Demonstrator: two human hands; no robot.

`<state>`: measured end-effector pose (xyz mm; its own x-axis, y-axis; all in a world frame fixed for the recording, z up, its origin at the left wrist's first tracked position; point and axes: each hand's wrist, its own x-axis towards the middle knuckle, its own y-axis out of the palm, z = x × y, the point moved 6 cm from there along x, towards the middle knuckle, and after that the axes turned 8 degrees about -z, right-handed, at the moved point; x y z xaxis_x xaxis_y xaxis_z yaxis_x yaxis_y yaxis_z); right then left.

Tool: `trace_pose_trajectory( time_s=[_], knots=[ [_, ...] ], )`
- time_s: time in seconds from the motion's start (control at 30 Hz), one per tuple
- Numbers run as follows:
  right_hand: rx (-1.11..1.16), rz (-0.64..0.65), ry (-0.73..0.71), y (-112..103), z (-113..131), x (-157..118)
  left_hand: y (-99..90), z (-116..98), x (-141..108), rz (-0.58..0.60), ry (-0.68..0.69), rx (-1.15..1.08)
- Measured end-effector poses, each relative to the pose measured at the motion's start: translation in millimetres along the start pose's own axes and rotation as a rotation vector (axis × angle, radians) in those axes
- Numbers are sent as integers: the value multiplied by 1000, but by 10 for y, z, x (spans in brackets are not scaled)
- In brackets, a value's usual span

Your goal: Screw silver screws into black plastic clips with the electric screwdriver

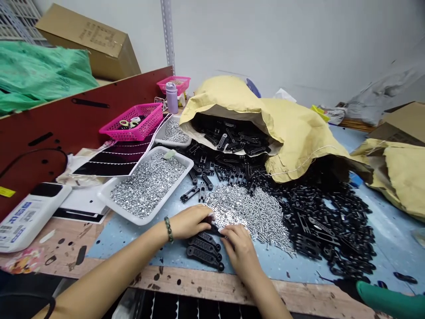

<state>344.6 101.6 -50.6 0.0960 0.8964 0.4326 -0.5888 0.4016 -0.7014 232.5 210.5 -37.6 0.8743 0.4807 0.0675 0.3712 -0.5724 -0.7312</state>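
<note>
Fingers (204,227) of the left hand (189,222) and right hand (241,249) pinch a black part (214,229), its outline mostly hidden.

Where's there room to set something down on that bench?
Bare blue mat shows between the white tray, the front edge and the left forearm. Another patch lies right of the black heap, between the far-right yellow sack and green sleeve. The middle is crowded with screws, washers, left hand and right hand.
</note>
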Motion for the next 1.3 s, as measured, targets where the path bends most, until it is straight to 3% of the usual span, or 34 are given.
trace_pose_trajectory(
  time_s=[0.17, 0.3, 0.4, 0.53, 0.73, 1.1, 1.3],
  knots=[
    [95, 10, 56, 4, -30, 166, -37, 27, -90, 10, -36, 1],
    [14, 68, 21, 74, -38, 346, -50, 44, -146, 9, -67, 7],
    [-49, -2, 19, 1, -47, 380, -56, 41, -162, 12, -72, 0],
    [65, 6, 31, -69, -27, 311, -115, 19, -108, -12, -65, -23],
    [99, 59, -12, -2, 16, 182, -171, -13, 1, -11, -54, -30],
    [136, 30, -178, 51, 180, 4, -112, 31, -166, 109, -84, -67],
    [117, 101, -216, 48, 245, -8, -112, 35, -210, 120, -87, -72]
  ],
)
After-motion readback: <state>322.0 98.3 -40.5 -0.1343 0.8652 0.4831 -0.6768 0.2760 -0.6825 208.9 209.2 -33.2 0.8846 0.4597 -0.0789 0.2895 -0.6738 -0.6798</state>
